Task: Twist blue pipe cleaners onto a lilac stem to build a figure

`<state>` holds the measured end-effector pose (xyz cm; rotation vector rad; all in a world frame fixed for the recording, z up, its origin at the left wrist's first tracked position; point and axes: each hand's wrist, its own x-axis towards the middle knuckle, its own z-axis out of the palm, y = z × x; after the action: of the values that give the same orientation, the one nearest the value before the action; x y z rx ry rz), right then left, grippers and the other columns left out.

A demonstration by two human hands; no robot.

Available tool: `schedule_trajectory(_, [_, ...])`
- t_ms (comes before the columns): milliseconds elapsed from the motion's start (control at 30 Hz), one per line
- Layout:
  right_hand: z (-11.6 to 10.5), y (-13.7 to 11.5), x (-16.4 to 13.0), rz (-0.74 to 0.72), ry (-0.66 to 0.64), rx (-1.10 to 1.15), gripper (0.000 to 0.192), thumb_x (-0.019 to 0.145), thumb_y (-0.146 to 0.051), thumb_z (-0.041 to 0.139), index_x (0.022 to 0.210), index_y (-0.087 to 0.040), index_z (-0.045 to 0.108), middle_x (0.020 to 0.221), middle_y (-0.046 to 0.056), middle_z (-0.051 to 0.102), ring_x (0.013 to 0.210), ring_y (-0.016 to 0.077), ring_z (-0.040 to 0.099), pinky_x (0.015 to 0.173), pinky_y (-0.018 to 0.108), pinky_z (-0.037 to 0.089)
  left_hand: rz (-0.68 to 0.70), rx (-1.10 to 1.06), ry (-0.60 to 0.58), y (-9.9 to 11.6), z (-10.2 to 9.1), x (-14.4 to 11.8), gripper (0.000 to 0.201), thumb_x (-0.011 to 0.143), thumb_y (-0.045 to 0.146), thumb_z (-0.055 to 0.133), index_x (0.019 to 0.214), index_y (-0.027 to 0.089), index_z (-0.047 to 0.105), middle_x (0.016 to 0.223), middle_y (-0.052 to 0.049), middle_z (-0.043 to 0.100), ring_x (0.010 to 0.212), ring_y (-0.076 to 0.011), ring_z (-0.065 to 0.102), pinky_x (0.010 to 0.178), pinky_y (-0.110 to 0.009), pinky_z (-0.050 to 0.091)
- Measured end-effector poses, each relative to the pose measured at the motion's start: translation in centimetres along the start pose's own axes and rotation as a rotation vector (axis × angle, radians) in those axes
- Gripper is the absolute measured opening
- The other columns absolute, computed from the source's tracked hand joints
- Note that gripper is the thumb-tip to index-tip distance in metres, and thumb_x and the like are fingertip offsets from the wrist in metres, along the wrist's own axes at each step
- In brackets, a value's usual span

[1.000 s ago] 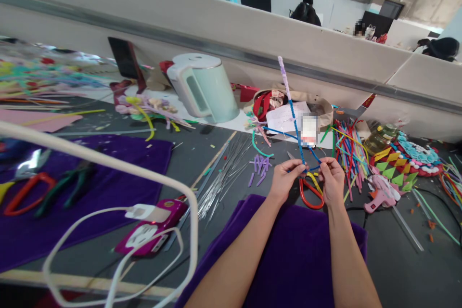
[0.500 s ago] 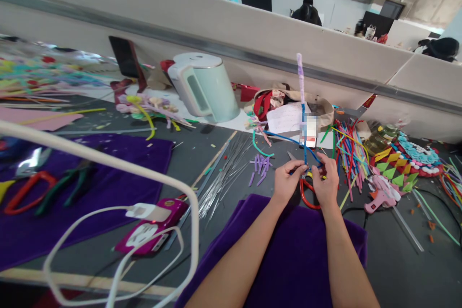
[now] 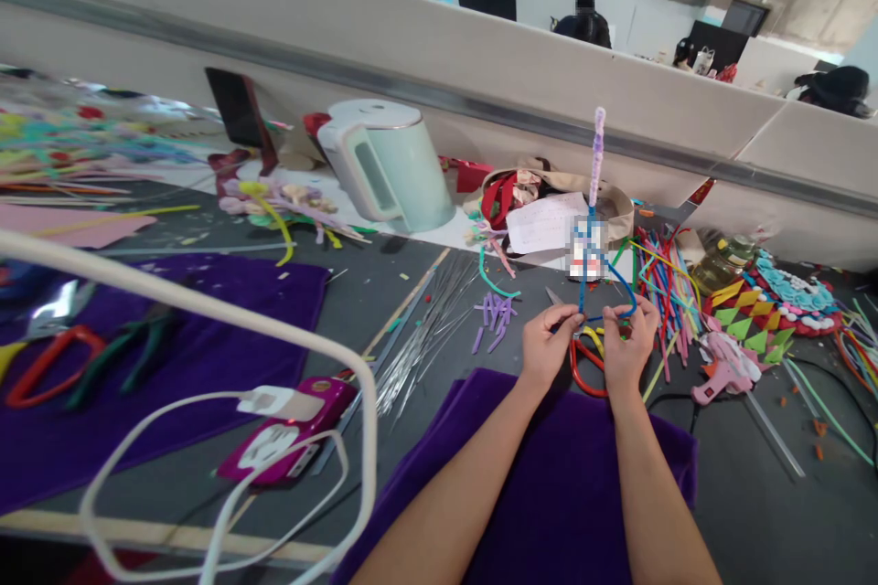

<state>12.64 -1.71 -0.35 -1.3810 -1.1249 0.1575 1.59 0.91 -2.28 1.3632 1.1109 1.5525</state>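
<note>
My left hand (image 3: pixel 547 345) pinches the base of an upright pipe-cleaner stem (image 3: pixel 594 174), lilac at the top and blue lower down. My right hand (image 3: pixel 627 347) grips a blue pipe cleaner (image 3: pixel 623 285) that curves in a loop from the stem to its fingers. Both hands hover above red-handled scissors (image 3: pixel 587 369) at the far edge of a purple cloth (image 3: pixel 549 494).
A mint kettle (image 3: pixel 388 164) stands at the back left. Loose wires (image 3: pixel 425 320), lilac snippets (image 3: pixel 492 311), a bundle of coloured pipe cleaners (image 3: pixel 662 283), a pink glue gun (image 3: pixel 720 375), a magenta phone (image 3: pixel 288 430) with white cable and pliers (image 3: pixel 130 352) lie around.
The stem's tip has swung from leaning left to leaning slightly right. My right hand has bent the blue pipe cleaner into a loop beside the stem.
</note>
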Motion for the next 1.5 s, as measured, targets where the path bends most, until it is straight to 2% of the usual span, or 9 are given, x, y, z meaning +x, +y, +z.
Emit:
schedule_trajectory(167, [0.1,0.4,0.2,0.115,0.058,0.150,0.022,0.082,-0.038,0.057,0.082,-0.016,0.056,0.106,0.011,0.053,0.072,0.0121,0.059,0.055,0.023,0.052,0.020,-0.010,0.017,0.2,0.0,0.0,0.014,0.073,0.029,0.066,0.075,0.016,0.070,0.074,-0.004,0.068,0.071,-0.0171,0.062,0.066,-0.027,0.049])
schedule_trajectory(367, [0.4,0.9,0.4,0.314,0.001,0.385,0.030,0.083,-0.045,0.052,0.087,-0.015,0.051,0.086,0.009,0.066,0.070,0.0161,0.065,0.053,0.025,0.054,0.148,0.044,0.005,0.8,0.0,-0.2,0.011,0.078,0.025,0.062,0.076,0.017,0.069,0.073,-0.003,0.067,0.069,-0.0151,0.061,0.066,-0.026,0.047])
schedule_trajectory(633, [0.3,1.0,0.6,0.299,0.020,0.379,0.030,0.076,-0.042,0.063,0.084,-0.016,0.051,0.078,0.006,0.067,0.065,0.0163,0.066,0.052,0.025,0.053,0.322,0.130,-0.008,1.0,0.1,-0.6,0.008,0.079,0.022,0.062,0.076,0.018,0.069,0.075,-0.003,0.068,0.070,-0.0149,0.062,0.068,-0.027,0.048])
schedule_trajectory(767, [0.4,1.2,0.8,0.279,0.046,0.383,0.029,0.073,-0.040,0.066,0.082,-0.017,0.051,0.076,0.005,0.065,0.063,0.0157,0.065,0.050,0.024,0.052,0.349,0.142,-0.046,1.2,0.1,-0.7,0.008,0.079,0.021,0.062,0.074,0.019,0.069,0.073,-0.003,0.068,0.069,-0.0147,0.062,0.069,-0.027,0.048])
schedule_trajectory(900, [0.2,1.1,0.8,0.301,0.044,0.445,0.029,0.073,-0.038,0.067,0.084,-0.017,0.050,0.074,0.003,0.065,0.062,0.0149,0.064,0.052,0.024,0.051,0.235,0.050,-0.033,1.2,0.1,-0.5,0.009,0.077,0.024,0.064,0.073,0.018,0.070,0.074,-0.004,0.068,0.070,-0.0157,0.063,0.068,-0.028,0.049])
schedule_trajectory(1067, [0.0,0.8,1.1,0.362,0.026,0.559,0.031,0.072,-0.037,0.068,0.086,-0.018,0.048,0.072,0.001,0.064,0.059,0.0120,0.061,0.054,0.023,0.049,-0.065,-0.165,-0.040,1.5,0.0,-0.2,0.016,0.071,0.031,0.068,0.073,0.015,0.070,0.077,-0.006,0.070,0.070,-0.0178,0.065,0.066,-0.030,0.052])
schedule_trajectory(1200, [-0.3,0.5,1.4,0.420,-0.035,0.698,0.033,0.071,-0.033,0.070,0.088,-0.020,0.046,0.069,-0.003,0.061,0.049,0.0063,0.052,0.049,0.019,0.043,-0.250,-0.311,-0.073,1.5,-0.2,0.1,0.021,0.065,0.033,0.074,0.074,0.014,0.070,0.075,-0.006,0.071,0.069,-0.0186,0.066,0.065,-0.031,0.054])
schedule_trajectory(1333, [-0.8,0.3,1.7,0.461,-0.156,0.795,0.037,0.069,-0.034,0.070,0.092,-0.022,0.044,0.073,-0.003,0.061,0.044,0.0035,0.042,0.044,0.017,0.036,-0.343,-0.436,-0.135,1.3,-0.5,0.3,0.025,0.062,0.031,0.077,0.075,0.012,0.069,0.073,-0.006,0.070,0.067,-0.0167,0.065,0.063,-0.029,0.055])
schedule_trajectory(1500, [-1.3,0.0,1.9,0.523,-0.285,0.851,0.041,0.066,-0.035,0.071,0.097,-0.024,0.047,0.070,-0.005,0.054,0.040,0.0022,0.032,0.038,0.016,0.029,-0.376,-0.483,-0.209,1.3,-0.7,0.4,0.025,0.062,0.032,0.077,0.075,0.012,0.069,0.070,-0.005,0.069,0.063,-0.0149,0.063,0.061,-0.028,0.054])
